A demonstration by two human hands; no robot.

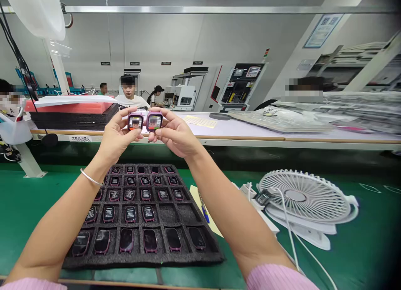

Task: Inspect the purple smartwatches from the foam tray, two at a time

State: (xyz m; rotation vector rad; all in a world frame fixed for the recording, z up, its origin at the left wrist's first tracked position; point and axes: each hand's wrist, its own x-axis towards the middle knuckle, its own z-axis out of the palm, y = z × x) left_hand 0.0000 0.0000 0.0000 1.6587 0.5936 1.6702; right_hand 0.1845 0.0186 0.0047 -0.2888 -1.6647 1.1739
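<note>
My left hand (118, 133) pinches a purple-framed smartwatch case (135, 122) by its edges, its screen facing me. My right hand (177, 133) holds a second smartwatch case (154, 121) the same way, close beside the first. Both cases are raised above the bench, level with the shelf behind, and have no straps. Below them lies a black foam tray (142, 261) with rows of similar watch cases, several showing white text and the nearest row dark. Two compartments toward the tray's right side hold no watch. My left forearm covers part of the tray's left edge.
A white fan (296, 196) with cables stands right on the green bench (369, 240). A blue pen (205, 213) lies on yellow paper (216, 227) beside the tray. Red and black foam trays (73, 117) are stacked on the shelf (250, 140). Other people sit beyond.
</note>
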